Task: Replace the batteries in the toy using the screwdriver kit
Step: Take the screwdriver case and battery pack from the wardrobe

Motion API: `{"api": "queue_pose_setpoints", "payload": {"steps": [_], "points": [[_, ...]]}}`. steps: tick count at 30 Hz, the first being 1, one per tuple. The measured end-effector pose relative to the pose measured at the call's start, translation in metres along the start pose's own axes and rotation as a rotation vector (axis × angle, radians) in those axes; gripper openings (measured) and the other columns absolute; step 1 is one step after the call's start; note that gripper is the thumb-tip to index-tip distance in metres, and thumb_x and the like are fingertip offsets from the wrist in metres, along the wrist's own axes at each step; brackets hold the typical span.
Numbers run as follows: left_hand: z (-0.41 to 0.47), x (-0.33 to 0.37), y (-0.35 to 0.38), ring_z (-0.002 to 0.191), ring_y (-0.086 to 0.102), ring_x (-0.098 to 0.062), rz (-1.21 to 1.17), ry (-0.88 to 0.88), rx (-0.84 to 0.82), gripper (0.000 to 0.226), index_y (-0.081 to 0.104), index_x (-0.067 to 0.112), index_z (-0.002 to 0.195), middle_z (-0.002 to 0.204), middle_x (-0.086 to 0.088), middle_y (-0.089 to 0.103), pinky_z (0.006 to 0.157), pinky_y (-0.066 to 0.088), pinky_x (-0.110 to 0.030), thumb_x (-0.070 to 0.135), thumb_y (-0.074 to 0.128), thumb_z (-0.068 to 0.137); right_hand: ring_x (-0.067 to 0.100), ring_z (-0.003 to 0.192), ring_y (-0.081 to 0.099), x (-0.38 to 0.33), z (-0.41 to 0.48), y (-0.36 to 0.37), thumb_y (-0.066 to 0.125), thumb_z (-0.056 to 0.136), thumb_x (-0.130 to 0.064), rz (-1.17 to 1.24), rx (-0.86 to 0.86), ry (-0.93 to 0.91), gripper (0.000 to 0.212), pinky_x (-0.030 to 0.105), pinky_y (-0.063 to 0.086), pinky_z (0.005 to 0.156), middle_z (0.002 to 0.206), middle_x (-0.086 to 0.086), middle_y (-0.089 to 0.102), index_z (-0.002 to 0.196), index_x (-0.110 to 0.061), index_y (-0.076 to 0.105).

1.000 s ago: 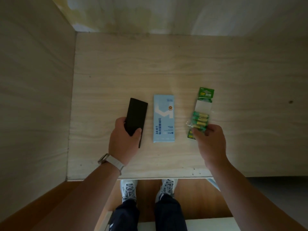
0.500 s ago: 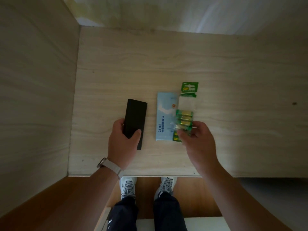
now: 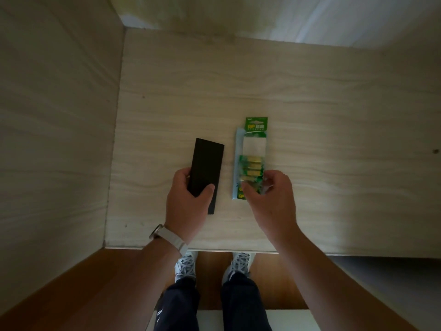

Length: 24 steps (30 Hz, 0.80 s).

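A flat black rectangular item (image 3: 206, 163) lies on the pale wooden table (image 3: 310, 115); my left hand (image 3: 187, 201) grips its near end with thumb and fingers on either side. A green blister pack of batteries (image 3: 254, 149) lies on top of the light-blue screwdriver kit box (image 3: 238, 144), covering most of it. My right hand (image 3: 269, 201) pinches the near end of the battery pack. No toy is recognisable apart from the black item.
A wooden side wall (image 3: 59, 127) stands along the table's left edge and a pale back wall (image 3: 262, 17) at the far side. The table's front edge (image 3: 310, 253) runs just above my shoes (image 3: 186, 266).
My right hand has carried the battery pack leftward from the bare table onto the blue kit box. My left hand has kept its grip on the black item.
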State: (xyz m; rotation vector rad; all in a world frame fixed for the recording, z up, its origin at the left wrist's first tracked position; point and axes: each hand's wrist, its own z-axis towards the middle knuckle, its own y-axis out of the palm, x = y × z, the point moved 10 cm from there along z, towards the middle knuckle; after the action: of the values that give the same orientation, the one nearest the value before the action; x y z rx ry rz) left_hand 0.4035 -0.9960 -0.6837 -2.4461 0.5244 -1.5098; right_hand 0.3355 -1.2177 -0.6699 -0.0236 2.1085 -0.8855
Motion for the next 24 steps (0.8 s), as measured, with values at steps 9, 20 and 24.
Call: {"api": "queue_pose_setpoints", "payload": {"steps": [9,20,24], "points": [[-0.01,-0.001,-0.001,0.074,0.063,0.015,-0.036,-0.011,0.005,0.045,0.048,0.041,0.099,0.092,0.015,0.064,0.051,0.046,-0.004,0.01,0.077,0.085,0.016,0.099,0.063,0.003,0.007,0.01,0.076,0.058,-0.062,-0.058,-0.096,0.077,0.078,0.043,0.057,0.08,0.112,-0.001,0.058,0.121,-0.024,0.051],[-0.015,-0.01,0.002,0.075,0.066,0.011,-0.089,-0.044,0.002,0.044,0.047,0.037,0.108,0.097,0.012,0.066,0.051,0.049,-0.008,0.012,0.076,0.086,0.029,0.114,0.043,-0.01,0.003,0.012,0.08,0.067,-0.051,-0.307,0.096,0.088,0.077,0.044,0.044,0.093,0.121,0.007,0.042,0.122,-0.012,0.043],[-0.02,-0.009,0.004,0.079,0.066,0.009,-0.094,-0.048,-0.001,0.043,0.046,0.036,0.11,0.099,0.011,0.066,0.053,0.05,-0.009,0.015,0.076,0.087,0.03,0.113,0.046,-0.018,0.002,0.012,0.078,0.068,-0.046,-0.317,0.119,0.049,0.075,0.044,0.043,0.093,0.12,0.008,0.047,0.124,-0.013,0.041]]}}
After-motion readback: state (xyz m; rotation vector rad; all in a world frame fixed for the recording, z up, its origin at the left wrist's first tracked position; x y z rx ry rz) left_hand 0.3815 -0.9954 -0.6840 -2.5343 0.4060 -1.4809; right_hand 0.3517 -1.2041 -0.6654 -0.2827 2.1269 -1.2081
